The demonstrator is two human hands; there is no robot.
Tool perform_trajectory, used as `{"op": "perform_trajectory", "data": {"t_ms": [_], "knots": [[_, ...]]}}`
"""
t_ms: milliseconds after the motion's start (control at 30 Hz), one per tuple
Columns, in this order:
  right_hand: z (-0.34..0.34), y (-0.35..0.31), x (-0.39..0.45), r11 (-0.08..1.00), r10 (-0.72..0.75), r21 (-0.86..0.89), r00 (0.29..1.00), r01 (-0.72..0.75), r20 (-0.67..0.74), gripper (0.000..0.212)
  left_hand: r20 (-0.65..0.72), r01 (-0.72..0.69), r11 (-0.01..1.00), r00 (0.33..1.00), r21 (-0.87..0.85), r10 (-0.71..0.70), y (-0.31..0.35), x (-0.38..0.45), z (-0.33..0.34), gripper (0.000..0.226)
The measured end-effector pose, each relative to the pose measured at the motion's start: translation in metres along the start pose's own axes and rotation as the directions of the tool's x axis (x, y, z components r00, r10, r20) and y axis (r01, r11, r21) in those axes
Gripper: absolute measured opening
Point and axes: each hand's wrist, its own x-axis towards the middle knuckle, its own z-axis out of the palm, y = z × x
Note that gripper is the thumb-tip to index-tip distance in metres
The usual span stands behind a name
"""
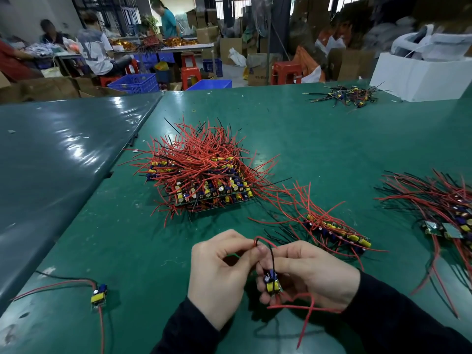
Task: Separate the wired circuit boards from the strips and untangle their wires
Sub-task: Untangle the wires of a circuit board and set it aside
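Note:
My right hand [311, 274] grips a small circuit board [272, 282] with yellow and blue parts, just above the near table edge. My left hand [222, 269] pinches that board's looped red wire [258, 240] between thumb and forefinger; a black wire runs down to the board. More red wires hang below my right hand. A single separated board [98, 295] with red and black wires lies at the near left. A strip of joined boards [339, 233] lies just beyond my right hand. A large stack of strips [204, 180] under tangled red wires sits mid-table.
Another tangle of wired boards [449, 213] lies at the right edge. A small heap of dark wire offcuts [347, 94] and a white box [419, 75] sit at the far right. The green table [127, 238] meets a grey table [51, 154] on the left. Seated people work in the background.

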Motion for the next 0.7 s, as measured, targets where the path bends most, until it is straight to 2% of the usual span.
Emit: {"op": "perform_trajectory", "data": {"t_ms": [67, 133, 200, 233, 367, 433, 600, 700], "knots": [[0.002, -0.001, 0.000, 1.000, 0.002, 0.012, 1.000, -0.002, -0.026, 0.023, -0.038, 0.030, 0.999, 0.999, 0.016, -0.029, 0.000, -0.002, 0.002, 0.014], [0.003, -0.003, 0.000, 1.000, -0.009, 0.028, 0.999, 0.010, -0.040, 0.020, -0.023, 0.189, 0.965, 0.980, -0.184, -0.196, 0.001, 0.001, 0.002, 0.012], [0.005, -0.004, -0.001, 1.000, -0.021, -0.014, 1.000, 0.021, -0.014, 0.016, 0.021, 0.320, 0.850, 0.939, -0.419, -0.344, 0.002, 0.005, -0.001, 0.012], [0.006, -0.004, -0.002, 0.999, -0.024, -0.040, 1.000, 0.024, 0.007, 0.015, 0.030, 0.340, 0.818, 0.929, -0.465, -0.369, 0.002, 0.006, -0.003, 0.014], [0.008, 0.001, 0.000, 0.998, -0.033, -0.049, 0.999, 0.034, 0.026, 0.025, 0.048, 0.341, 0.831, 0.933, -0.440, -0.357, 0.005, 0.006, -0.006, 0.018], [0.008, 0.003, 0.000, 0.999, -0.027, -0.044, 0.998, 0.029, 0.051, 0.026, 0.084, 0.373, 0.836, 0.924, -0.402, -0.372, 0.006, 0.006, -0.005, 0.012], [0.007, -0.001, -0.002, 0.998, -0.019, -0.056, 0.993, 0.026, 0.120, 0.027, 0.165, 0.437, 0.784, 0.898, -0.441, -0.408, 0.009, 0.007, -0.008, 0.018], [0.005, -0.001, -0.002, 0.996, -0.019, -0.081, 0.991, 0.030, 0.129, 0.030, 0.112, 0.350, 0.862, 0.936, -0.366, -0.333, 0.009, 0.006, -0.008, 0.023]]}}
